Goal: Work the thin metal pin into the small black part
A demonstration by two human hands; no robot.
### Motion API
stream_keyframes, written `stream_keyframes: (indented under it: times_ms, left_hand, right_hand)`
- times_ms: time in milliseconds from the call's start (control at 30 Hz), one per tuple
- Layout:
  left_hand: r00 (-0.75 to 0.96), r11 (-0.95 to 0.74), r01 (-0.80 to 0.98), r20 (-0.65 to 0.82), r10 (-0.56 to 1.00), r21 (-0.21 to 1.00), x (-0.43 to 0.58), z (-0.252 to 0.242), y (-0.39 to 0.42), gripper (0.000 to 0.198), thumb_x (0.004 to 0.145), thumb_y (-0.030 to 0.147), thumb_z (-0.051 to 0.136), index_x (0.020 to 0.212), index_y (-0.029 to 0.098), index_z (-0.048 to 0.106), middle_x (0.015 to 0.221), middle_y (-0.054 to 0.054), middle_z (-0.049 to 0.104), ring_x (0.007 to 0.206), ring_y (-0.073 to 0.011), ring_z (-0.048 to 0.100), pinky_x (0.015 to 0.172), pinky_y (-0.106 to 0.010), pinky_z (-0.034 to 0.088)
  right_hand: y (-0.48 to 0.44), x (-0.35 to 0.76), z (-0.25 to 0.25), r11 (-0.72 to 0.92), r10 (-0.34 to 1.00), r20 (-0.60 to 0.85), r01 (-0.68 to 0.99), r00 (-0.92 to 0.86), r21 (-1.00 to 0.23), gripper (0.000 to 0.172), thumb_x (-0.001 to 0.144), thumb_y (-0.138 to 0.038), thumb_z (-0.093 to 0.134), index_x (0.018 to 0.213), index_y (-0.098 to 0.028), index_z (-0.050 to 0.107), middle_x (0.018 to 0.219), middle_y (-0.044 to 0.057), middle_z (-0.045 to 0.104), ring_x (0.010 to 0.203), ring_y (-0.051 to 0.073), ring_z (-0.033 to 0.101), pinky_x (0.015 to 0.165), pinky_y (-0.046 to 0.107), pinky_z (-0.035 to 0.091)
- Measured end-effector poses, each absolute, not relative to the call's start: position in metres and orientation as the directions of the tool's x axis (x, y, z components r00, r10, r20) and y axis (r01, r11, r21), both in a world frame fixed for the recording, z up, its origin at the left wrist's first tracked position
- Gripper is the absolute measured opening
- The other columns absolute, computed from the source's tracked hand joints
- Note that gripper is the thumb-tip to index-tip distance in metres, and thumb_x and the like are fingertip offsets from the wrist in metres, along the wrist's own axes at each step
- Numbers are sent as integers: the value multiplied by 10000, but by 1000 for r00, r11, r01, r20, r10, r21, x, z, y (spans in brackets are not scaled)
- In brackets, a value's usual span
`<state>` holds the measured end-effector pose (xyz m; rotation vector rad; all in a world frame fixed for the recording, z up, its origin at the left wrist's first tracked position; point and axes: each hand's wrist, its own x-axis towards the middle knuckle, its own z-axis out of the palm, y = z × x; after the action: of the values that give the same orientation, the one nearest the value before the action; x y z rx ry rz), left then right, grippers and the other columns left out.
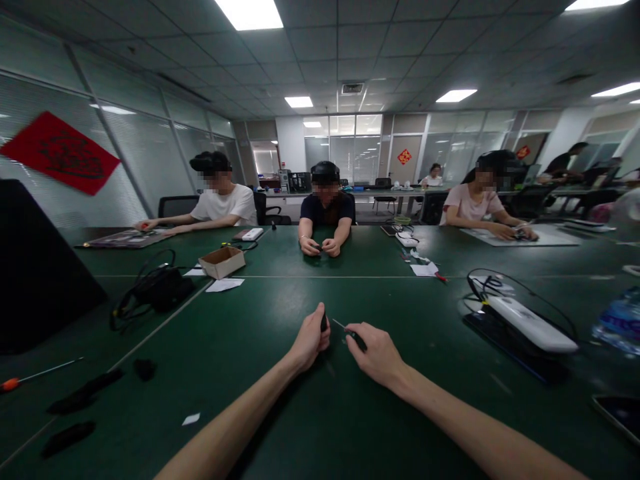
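Note:
My left hand (309,341) is closed around a small black object (324,323), held just above the green table (280,300) with the thumb pointing up. Most of that object is hidden by the fingers, so its kind is unclear. In my right hand (379,352) is a small screwdriver (358,340) with a black handle. Its thin metal shaft points left, toward the black object. A narrow gap separates the tip from my left hand.
At left lie an orange-handled screwdriver (35,376), several black pieces (69,438) and a paper scrap (191,419). Farther off is an open cardboard box (222,263). A white device (533,325) with cables lies right. A co-worker (326,210) sits opposite; others sit at both sides.

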<state>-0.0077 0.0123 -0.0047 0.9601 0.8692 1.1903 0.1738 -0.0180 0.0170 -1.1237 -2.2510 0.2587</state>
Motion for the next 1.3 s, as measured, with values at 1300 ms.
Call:
stream_keyframes:
  times_ms: [1300]
  left_hand:
    - [39,-15,-175,22,999,984,-1,-11,13,482,799,654,387,695,184,403,483,62,320,358,-55,245,344,-175,183]
  right_hand:
    - [-19,176,11,648,753,390,701,-531,-297,307,968,-347,319,1108,-203,552,902,47,606,723,125,588,621,236,477]
